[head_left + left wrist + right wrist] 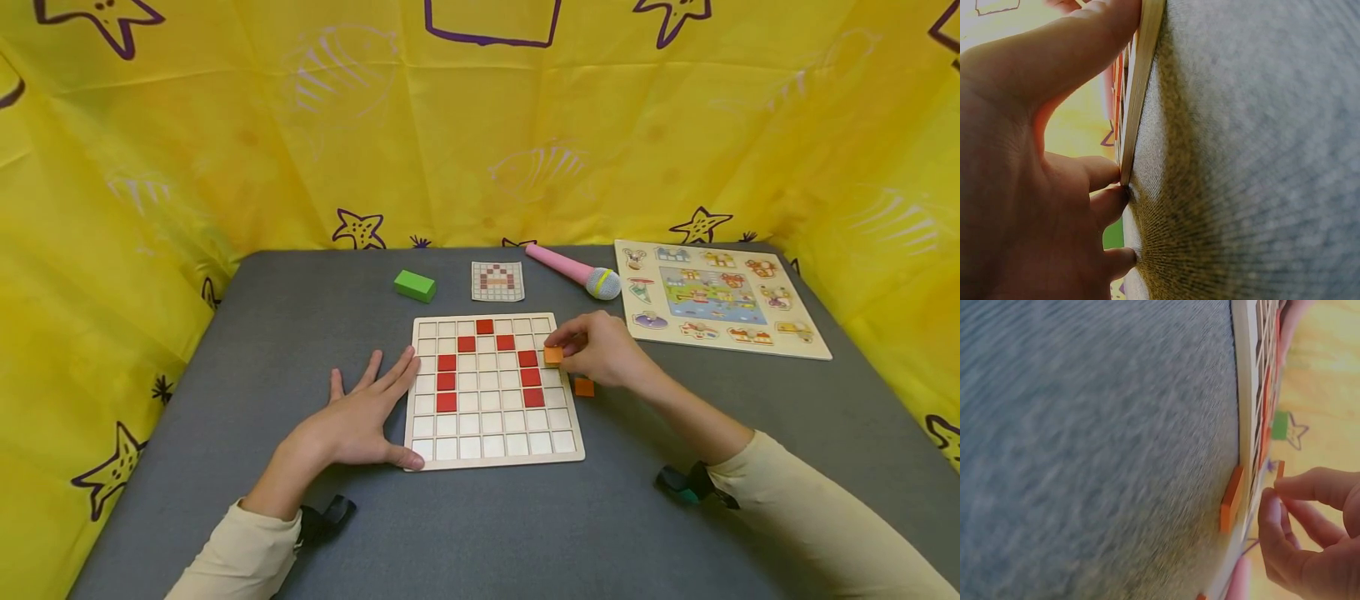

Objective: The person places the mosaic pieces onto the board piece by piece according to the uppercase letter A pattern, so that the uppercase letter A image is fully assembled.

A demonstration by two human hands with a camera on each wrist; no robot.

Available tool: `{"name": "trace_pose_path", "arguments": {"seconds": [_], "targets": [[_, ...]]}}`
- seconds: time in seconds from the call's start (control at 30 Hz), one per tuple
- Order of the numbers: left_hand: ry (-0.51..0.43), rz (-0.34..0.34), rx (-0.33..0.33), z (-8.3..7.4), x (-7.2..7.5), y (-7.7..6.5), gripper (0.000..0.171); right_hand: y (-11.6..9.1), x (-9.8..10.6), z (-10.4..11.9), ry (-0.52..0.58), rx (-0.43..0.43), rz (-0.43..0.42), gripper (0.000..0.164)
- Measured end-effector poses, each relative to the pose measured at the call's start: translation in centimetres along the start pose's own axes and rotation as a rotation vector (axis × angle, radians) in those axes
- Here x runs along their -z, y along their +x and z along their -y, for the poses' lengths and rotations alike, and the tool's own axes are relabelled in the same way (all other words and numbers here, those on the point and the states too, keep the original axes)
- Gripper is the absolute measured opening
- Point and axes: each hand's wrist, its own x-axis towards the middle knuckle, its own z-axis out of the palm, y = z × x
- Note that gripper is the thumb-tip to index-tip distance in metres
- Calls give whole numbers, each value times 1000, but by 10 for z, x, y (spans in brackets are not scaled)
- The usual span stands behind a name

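Note:
A wooden grid board (pixel 495 462) lies on the grey table, with several red square tiles (pixel 531 377) set in its cells in an arch shape. My left hand (pixel 352 421) is spread at the board's left edge, thumb at the lower corner and fingertips against the side; the left wrist view shows the thumb and fingers touching the rim. Over the board's right edge, my right hand (pixel 606 350) pinches an orange square tile (pixel 553 357) between thumb and fingers. Another orange tile (pixel 584 387) lies on the table just right of the board, also seen in the right wrist view.
Behind the board are a green block (pixel 415 286), a small pattern card (pixel 498 282) and a pink toy microphone (pixel 573 271). A wooden picture puzzle (pixel 723 300) lies at the back right. Yellow cloth (pixel 480 125) hangs around the table's back and sides.

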Motion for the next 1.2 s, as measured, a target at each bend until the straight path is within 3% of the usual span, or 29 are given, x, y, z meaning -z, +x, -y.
{"name": "trace_pose_path", "arguments": {"seconds": [0.8,1.2], "targets": [[-1,5,1,-1,2,0,137,9,-35,40,57,124,90,24],[7,-11,-11,0,1,0,136,14,-51,57,61,140,144,30]]}}
